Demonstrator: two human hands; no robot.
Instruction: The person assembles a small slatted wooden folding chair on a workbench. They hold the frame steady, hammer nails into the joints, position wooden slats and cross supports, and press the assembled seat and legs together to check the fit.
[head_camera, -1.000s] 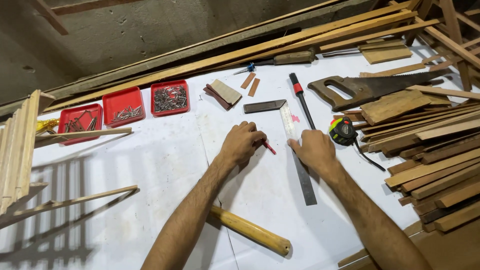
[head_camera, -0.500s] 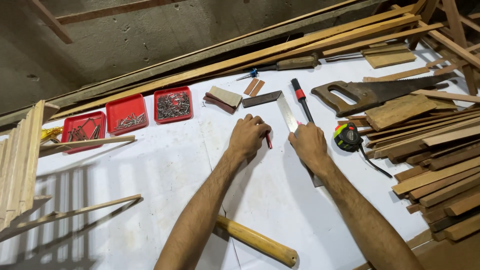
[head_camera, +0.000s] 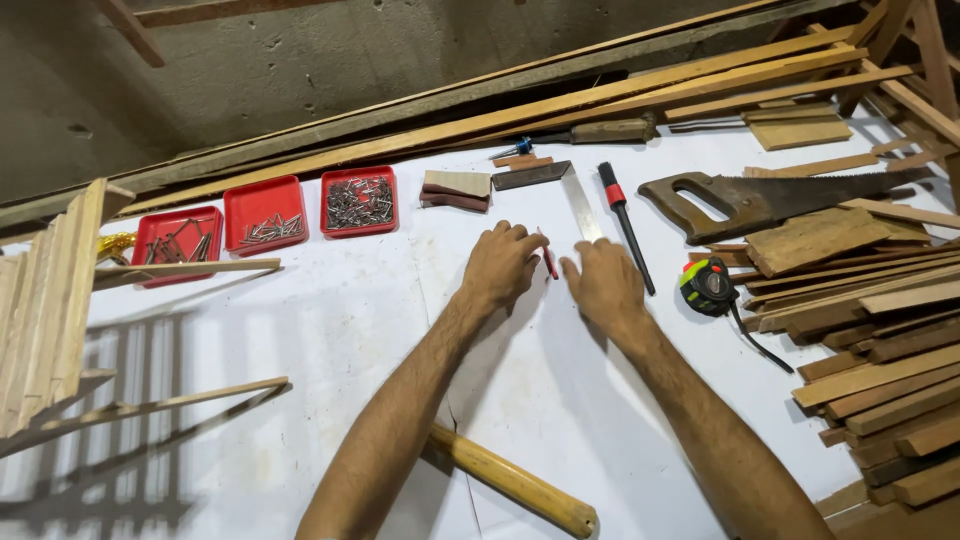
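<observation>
Pencil (head_camera: 548, 260), red and thin, sits pinched in the fingers of the left hand (head_camera: 502, 265), its tip down on the white sheet (head_camera: 350, 340) that covers the bench. That hand is curled into a loose fist around it. Just beside it, the right hand (head_camera: 603, 285) lies flat with fingers together, pressing on the lower end of a metal square (head_camera: 580, 205); the blade runs up from under the fingers to a dark stock near the top. Whether the pencil tip touches the blade's edge is hard to tell from this angle.

Right of the square lies a black tool with a red band (head_camera: 625, 225), roughly parallel to the blade. Farther right are a tape measure (head_camera: 708, 285) with a dark strap trailing off it, and a handsaw (head_camera: 770, 195) whose teeth face away from the person. Stacked wood offcuts (head_camera: 880, 330) fill the right edge of the bench.

Above the left hand rest small wood blocks (head_camera: 455, 188). To their left stand three red trays (head_camera: 265, 213) in a row, holding nails and screws. Long wooden strips (head_camera: 600, 95) lie slanted along the far edge of the bench, against a concrete wall. A slatted wooden frame (head_camera: 50, 300) stands at the left edge. Near the person, a round wooden handle (head_camera: 515, 482) lies on the sheet, partly under the left forearm.
</observation>
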